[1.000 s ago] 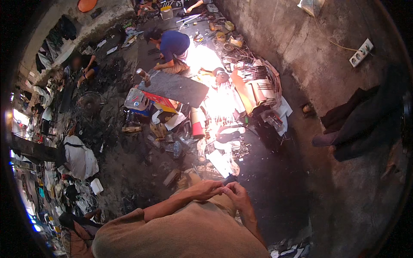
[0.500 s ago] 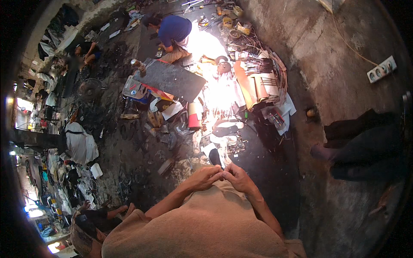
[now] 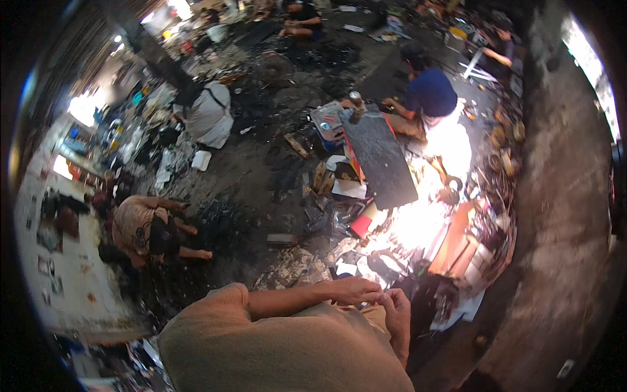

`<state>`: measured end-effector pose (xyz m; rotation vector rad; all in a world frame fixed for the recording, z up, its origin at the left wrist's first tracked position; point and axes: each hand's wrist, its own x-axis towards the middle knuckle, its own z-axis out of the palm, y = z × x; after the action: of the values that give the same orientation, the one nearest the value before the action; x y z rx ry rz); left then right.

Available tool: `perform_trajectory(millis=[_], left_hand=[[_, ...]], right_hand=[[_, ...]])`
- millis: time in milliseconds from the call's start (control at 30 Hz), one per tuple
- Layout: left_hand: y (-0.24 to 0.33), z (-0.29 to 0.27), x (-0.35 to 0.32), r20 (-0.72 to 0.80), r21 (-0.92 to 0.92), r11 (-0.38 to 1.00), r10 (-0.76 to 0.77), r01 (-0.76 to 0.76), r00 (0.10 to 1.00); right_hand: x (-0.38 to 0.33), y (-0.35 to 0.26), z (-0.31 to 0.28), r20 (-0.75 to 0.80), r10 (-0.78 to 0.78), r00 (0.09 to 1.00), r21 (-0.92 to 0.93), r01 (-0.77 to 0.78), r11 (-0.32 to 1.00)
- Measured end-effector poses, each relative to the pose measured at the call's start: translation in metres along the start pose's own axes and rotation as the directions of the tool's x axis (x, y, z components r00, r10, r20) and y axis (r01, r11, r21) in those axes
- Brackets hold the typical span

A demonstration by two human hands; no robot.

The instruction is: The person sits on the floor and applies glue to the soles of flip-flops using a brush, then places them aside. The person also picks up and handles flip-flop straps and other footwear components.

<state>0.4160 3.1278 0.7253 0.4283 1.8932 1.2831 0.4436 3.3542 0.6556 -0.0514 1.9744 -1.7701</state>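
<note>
My left hand [image 3: 356, 291] and my right hand [image 3: 396, 310] meet just in front of my body. The fingers of both are closed in a pinch, with the fingertips touching. Whatever lies between them is too small or hidden to make out. Beyond my hands, pale and dark sole-shaped pieces [image 3: 373, 266] lie on the floor, partly lost in bright sunlight. A red and cream roll [image 3: 364, 224] rests a little farther off. Next to the pieces, left of them, is a patterned mat or cloth [image 3: 294, 269].
A low table with a dark board top [image 3: 382, 157] stands ahead, a plastic box [image 3: 328, 123] at its left end. Orange and tan sheets [image 3: 454, 242] are piled right. A person in blue [image 3: 431, 95] sits beyond the table; another person [image 3: 147, 228] sits left. A wall [image 3: 568, 196] bounds the right.
My view has swung to the left and up, so the table and sheets sit farther right and the seated people show more. My hands stay together in the same pinch.
</note>
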Motion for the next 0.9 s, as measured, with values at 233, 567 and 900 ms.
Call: perform_trajectory(millis=[233,567,900], left_hand=[[0.010,0.024,0.089,-0.369,-0.032,0.999,0.009,-0.023,0.929],[0.084,0.019,0.148,-0.487,-0.059,0.998,-0.031,0.003,0.873],[0.124,0.015,0.167,-0.516,-0.084,0.990,-0.137,0.109,0.845]], right_hand=[[0.058,-0.058,-0.099,0.201,-0.066,0.977,-0.079,0.084,0.993],[0.097,-0.111,-0.203,0.415,-0.340,0.844,-0.180,0.442,0.879],[0.121,-0.117,-0.228,0.579,-0.075,0.812,-0.087,0.153,0.984]])
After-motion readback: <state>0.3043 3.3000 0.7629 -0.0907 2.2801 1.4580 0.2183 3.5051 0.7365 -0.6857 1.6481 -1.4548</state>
